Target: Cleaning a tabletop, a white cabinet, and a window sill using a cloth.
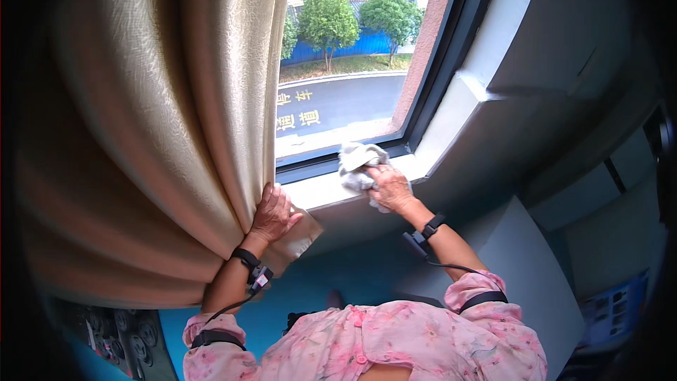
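My right hand point(390, 186) holds a crumpled white cloth point(360, 165) against the white window sill point(322, 193), near the lower corner of the dark window frame point(423, 135). To the left, my left hand point(273, 215) presses on the edge of a beige curtain point(232, 116), fingers pointing up; whether its fingers grip the fabric is not plain. The curtain hangs in deep folds over the left part of the window. Its lower corner sticks out below the sill beside my left hand.
A pale panel point(521, 286) stands at the lower right, beneath the wall. Dark plates with round shapes point(124, 336) lie at the lower left. Blue-green floor point(307, 286) shows below the sill. Outside the glass are trees and a road.
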`<action>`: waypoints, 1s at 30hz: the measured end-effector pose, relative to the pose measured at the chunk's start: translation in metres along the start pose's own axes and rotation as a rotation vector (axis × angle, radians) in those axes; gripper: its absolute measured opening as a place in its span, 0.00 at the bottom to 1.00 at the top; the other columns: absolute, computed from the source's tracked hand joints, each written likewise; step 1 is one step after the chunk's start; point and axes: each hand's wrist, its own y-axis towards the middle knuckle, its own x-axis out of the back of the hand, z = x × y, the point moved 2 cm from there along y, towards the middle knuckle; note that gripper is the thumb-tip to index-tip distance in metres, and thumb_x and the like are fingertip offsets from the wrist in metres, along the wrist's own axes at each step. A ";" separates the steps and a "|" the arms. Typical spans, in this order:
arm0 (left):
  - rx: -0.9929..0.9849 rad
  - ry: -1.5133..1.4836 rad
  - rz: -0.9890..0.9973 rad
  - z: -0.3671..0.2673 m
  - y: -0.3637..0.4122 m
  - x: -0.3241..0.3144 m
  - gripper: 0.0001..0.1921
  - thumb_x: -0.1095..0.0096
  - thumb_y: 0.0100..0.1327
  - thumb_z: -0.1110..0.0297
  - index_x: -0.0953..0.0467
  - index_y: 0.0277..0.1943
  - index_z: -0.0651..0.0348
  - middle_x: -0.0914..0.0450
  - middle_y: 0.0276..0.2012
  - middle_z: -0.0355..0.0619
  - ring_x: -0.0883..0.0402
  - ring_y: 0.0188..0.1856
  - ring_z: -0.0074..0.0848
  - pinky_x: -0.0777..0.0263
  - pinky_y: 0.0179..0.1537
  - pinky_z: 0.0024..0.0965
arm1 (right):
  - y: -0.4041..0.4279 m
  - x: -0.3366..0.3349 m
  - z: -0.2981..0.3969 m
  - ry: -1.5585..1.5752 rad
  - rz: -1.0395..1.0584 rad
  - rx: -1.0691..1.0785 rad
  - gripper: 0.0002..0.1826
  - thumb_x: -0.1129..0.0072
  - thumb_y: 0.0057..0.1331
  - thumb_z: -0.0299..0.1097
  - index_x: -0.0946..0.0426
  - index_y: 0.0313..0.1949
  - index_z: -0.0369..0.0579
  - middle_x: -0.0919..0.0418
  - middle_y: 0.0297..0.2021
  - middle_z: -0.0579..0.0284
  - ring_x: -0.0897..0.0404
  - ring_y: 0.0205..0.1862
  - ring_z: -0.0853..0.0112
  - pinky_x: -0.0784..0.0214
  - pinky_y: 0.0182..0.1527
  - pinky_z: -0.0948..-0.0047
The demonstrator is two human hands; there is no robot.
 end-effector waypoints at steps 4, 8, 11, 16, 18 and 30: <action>0.048 0.015 0.087 -0.002 0.008 0.003 0.33 0.43 0.55 0.39 0.21 0.38 0.70 0.24 0.37 0.55 0.30 0.53 0.42 0.59 0.70 0.49 | -0.031 0.024 -0.053 -0.108 0.019 -0.238 0.30 0.36 0.51 0.38 0.30 0.55 0.48 0.24 0.41 0.46 0.24 0.46 0.54 0.31 0.49 0.57; 0.070 0.049 0.141 -0.001 0.009 0.000 0.34 0.46 0.57 0.37 0.21 0.39 0.70 0.23 0.39 0.56 0.30 0.53 0.44 0.59 0.70 0.50 | -0.028 0.012 -0.026 -0.216 -0.127 -0.288 0.30 0.34 0.50 0.40 0.30 0.52 0.45 0.24 0.41 0.47 0.26 0.45 0.54 0.33 0.49 0.57; 0.047 0.051 0.052 -0.001 0.001 -0.007 0.32 0.41 0.54 0.40 0.22 0.39 0.70 0.25 0.43 0.58 0.34 0.57 0.45 0.55 0.69 0.51 | -0.010 -0.003 0.014 -0.131 -0.135 -0.237 0.29 0.34 0.50 0.42 0.28 0.51 0.46 0.25 0.39 0.49 0.27 0.44 0.55 0.33 0.46 0.57; 0.020 -0.031 0.050 -0.004 0.007 -0.006 0.34 0.42 0.54 0.40 0.23 0.42 0.72 0.26 0.44 0.59 0.34 0.57 0.46 0.53 0.68 0.52 | 0.003 -0.035 0.105 0.093 -0.150 0.040 0.30 0.32 0.45 0.42 0.27 0.50 0.50 0.25 0.40 0.53 0.26 0.47 0.58 0.33 0.48 0.58; 0.010 -0.092 0.023 -0.003 0.003 -0.004 0.36 0.43 0.55 0.40 0.26 0.46 0.74 0.27 0.46 0.61 0.34 0.58 0.46 0.52 0.67 0.52 | -0.003 -0.040 0.121 0.110 -0.150 0.167 0.29 0.32 0.45 0.41 0.26 0.49 0.51 0.23 0.42 0.54 0.25 0.49 0.59 0.33 0.50 0.59; -0.048 -0.290 0.114 -0.023 0.020 0.005 0.40 0.41 0.57 0.41 0.33 0.58 0.73 0.35 0.60 0.61 0.40 0.65 0.51 0.53 0.68 0.50 | -0.156 0.003 -0.015 0.017 -0.144 -0.685 0.28 0.34 0.50 0.38 0.26 0.52 0.49 0.22 0.43 0.44 0.25 0.49 0.49 0.33 0.52 0.57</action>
